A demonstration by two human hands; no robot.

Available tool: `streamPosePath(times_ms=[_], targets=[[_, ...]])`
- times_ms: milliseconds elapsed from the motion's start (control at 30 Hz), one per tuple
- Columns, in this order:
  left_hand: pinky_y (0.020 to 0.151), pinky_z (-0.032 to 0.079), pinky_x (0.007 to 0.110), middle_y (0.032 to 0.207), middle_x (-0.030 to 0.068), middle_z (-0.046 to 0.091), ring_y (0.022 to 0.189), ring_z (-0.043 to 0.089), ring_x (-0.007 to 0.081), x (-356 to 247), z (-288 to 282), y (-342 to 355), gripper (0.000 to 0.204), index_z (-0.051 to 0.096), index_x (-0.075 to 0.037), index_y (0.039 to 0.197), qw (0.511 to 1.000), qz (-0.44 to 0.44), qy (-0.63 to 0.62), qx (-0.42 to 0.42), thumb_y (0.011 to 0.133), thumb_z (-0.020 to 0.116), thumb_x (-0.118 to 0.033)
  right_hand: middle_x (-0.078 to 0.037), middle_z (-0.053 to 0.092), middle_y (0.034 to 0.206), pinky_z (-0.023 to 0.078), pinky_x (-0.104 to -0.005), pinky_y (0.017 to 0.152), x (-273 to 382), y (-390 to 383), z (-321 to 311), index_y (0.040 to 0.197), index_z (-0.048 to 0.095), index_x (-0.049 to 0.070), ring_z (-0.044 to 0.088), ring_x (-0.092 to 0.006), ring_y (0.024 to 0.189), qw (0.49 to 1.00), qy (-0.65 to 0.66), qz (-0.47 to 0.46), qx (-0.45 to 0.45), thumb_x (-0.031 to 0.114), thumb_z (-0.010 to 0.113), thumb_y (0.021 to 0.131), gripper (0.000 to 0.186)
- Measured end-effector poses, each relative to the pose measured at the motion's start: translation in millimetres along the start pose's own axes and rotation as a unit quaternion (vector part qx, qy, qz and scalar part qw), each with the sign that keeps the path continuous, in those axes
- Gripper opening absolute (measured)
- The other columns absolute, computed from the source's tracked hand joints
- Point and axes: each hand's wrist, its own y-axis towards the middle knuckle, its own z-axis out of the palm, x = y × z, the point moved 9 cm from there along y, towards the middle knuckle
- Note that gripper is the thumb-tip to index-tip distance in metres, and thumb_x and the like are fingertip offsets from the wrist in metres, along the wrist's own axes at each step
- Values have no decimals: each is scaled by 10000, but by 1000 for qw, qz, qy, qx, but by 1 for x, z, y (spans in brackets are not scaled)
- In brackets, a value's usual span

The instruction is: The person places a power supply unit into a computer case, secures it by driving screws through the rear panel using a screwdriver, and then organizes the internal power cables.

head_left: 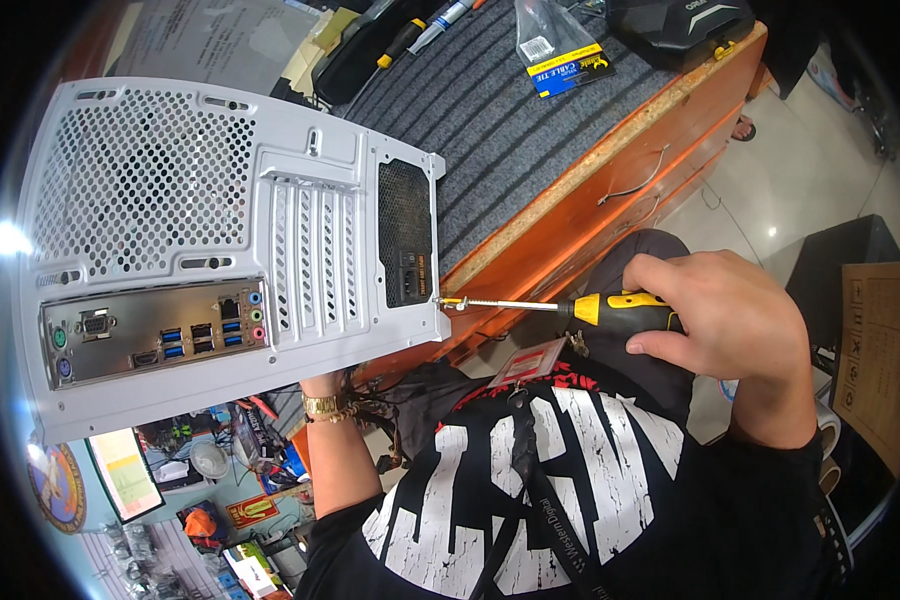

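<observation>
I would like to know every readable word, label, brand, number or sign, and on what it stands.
Wording not copied; it stands on:
Black shirt: large white letters.
Black lanyard: small pale letters.
Yellow-blue package card: bold letters.
Cardboard box: dark symbols.
Orange power-supply label, screen: too small.

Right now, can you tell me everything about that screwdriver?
The screwdriver has a thick black-and-yellow handle and a straight, silvery shaft that looks metal. The right hand holds its handle. It runs nearly sideways across the view, pointing left at the white computer case's corner; its exact tip is unclear.
</observation>
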Motion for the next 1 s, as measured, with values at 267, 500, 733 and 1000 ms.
streamPosePath(times_ms=[267, 500, 733, 1000], targets=[[607, 537, 350, 902, 74, 745, 669, 657, 181, 4, -8, -2, 180, 701, -8, 1125, 1000, 10, 7, 3, 1089, 582, -138, -163, 741, 990, 549, -512, 798, 20, 4, -14, 1132, 587, 39, 704, -414, 996, 999, -46, -6, -18, 160, 872, 814, 443], [617, 542, 355, 910, 76, 750, 678, 663, 185, 6, -19, -6, 187, 704, -5, 1124, 999, 27, 16, 9, 1090, 580, -141, -141, 743, 1001, 560, -511, 766, 29, 0, -14, 1132, 590, 55, 716, -418, 931, 997, -78, 16, -19, 187, 872, 829, 435], [627, 546, 361, 919, 78, 755, 688, 669, 190, 5, -20, -10, 194, 708, -2, 1124, 999, 36, 17, 10, 1092, 579, -144, -127, 745, 1004, 563, -519, 757, 31, 2, -14, 1123, 581, 64, 718, -418, 915, 996, -90, 24, -19, 200, 863, 837, 424], [638, 551, 368, 928, 80, 761, 698, 676, 194, 3, -19, -8, 202, 711, 1, 1123, 999, 46, 19, 9, 1093, 577, -147, -135, 743, 1004, 560, -521, 767, 30, 3, -12, 1126, 581, 60, 717, -420, 931, 995, -86, 46, 0, 201, 860, 840, 424]])
